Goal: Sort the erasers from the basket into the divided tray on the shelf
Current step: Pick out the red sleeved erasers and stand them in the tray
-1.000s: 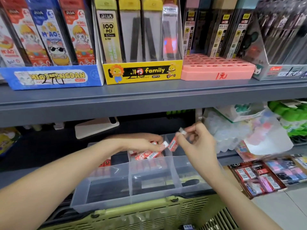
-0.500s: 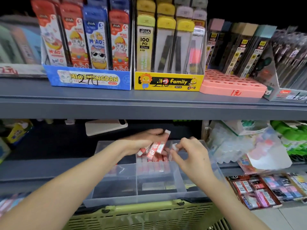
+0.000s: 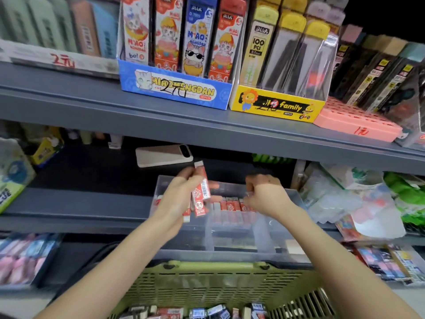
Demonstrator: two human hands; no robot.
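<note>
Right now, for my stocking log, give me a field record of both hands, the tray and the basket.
left hand: grips a bunch of erasers over the divided tray
right hand: fingers curled over the eraser row; grip unclear
divided tray: clear; eraser row sits in one compartment
basket: green, loose erasers inside

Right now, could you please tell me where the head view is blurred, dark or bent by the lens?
Head view: the right hand and the packs at the upper left are motion-smeared; the erasers in the left hand and the yellow box print read fairly clearly; the recess behind the divided tray lies in shadow; the upper shelf edge slants and bows slightly, likely a wide-angle effect.
</note>
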